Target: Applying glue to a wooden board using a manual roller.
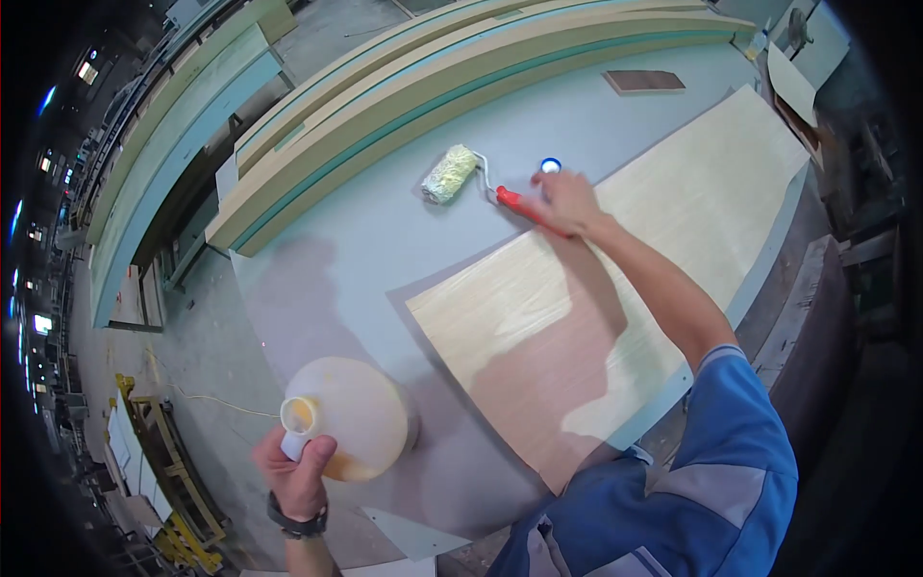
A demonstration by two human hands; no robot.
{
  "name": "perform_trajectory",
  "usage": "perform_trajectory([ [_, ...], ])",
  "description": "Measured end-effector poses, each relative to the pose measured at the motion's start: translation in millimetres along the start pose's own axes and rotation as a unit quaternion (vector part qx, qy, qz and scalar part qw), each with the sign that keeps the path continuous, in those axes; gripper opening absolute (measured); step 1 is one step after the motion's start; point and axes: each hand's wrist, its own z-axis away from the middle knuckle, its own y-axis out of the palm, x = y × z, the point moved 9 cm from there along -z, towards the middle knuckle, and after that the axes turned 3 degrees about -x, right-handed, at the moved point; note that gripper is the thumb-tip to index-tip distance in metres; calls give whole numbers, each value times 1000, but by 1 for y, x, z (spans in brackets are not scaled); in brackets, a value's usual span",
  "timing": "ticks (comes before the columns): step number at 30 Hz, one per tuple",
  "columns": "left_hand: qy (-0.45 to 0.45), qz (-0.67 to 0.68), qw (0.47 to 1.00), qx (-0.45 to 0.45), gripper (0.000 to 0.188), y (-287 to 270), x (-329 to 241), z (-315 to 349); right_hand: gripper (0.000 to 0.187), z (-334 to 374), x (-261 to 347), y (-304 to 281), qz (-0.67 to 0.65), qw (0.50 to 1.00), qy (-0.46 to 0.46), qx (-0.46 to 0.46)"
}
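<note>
My left hand (293, 478), with a dark band on its wrist, is closed on the neck handle of a big translucent plastic jug (361, 413). The jug's mouth is uncapped, and yellowish stuff shows inside. Farther off, my right hand (569, 204) is over the red handle of a paint roller (450, 175), whose fluffy sleeve is pale yellow. Beside its fingertips is a round cap (550, 165) with a blue rim and a white middle. Blur hides how those fingers are bent and whether they grip anything. A pale wood veneer sheet (673, 221) lies under my right forearm.
Curved wooden beams with green edges (423, 120) run along the far side of the grey table (356, 288). A small brown wood piece (644, 82) lies at the far right. More curved panels (183, 144) stand off to the left, near a yellow-framed rack (173, 481).
</note>
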Motion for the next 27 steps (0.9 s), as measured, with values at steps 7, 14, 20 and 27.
perform_trajectory([
  [7,116,-145,966,179,28,103,-175,22,24,25,-8,-20,-54,997,-45,9],
  [14,128,-340,862,352,25,246,-228,56,31,107,-82,-116,-436,898,49,-27],
  [20,186,-483,751,411,38,353,-199,51,28,217,-194,-133,-494,853,163,-49],
  [27,169,-535,718,412,46,376,-166,-19,34,277,-208,-124,-521,824,203,-90],
])
